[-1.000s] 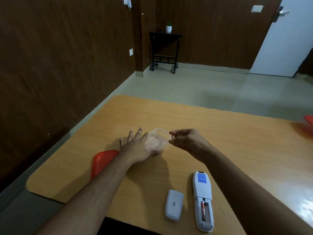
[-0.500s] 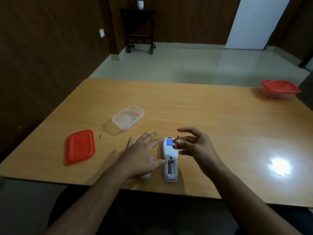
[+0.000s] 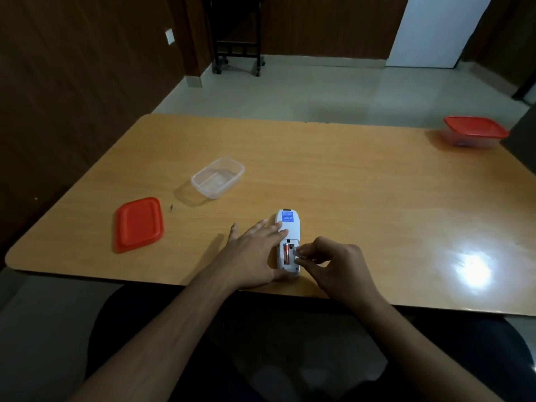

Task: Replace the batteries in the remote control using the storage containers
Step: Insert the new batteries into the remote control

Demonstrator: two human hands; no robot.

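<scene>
The white remote control (image 3: pixel 287 226) lies face down near the table's front edge, its battery bay uncovered. One orange battery (image 3: pixel 286 254) sits in the bay's left slot. My left hand (image 3: pixel 252 253) lies over the remote's left side, fingers on its back and thumb at its lower end, holding it still. My right hand (image 3: pixel 329 264) pinches a small battery (image 3: pixel 296 253) at the bay's right slot; the fingertips mostly hide it. The open clear container (image 3: pixel 218 177) stands to the upper left, its red lid (image 3: pixel 138 224) beside it. The remote's cover is hidden.
A second clear container with a red lid (image 3: pixel 475 132) sits at the table's far right corner. A small dark speck (image 3: pixel 171 208) lies between the loose lid and the open container. The table's front edge (image 3: pixel 145 278) runs just below my hands.
Both hands came back from the clear container to the remote. The left hand slid onto the remote's side, and the right hand brought its pinched battery down to the open bay.
</scene>
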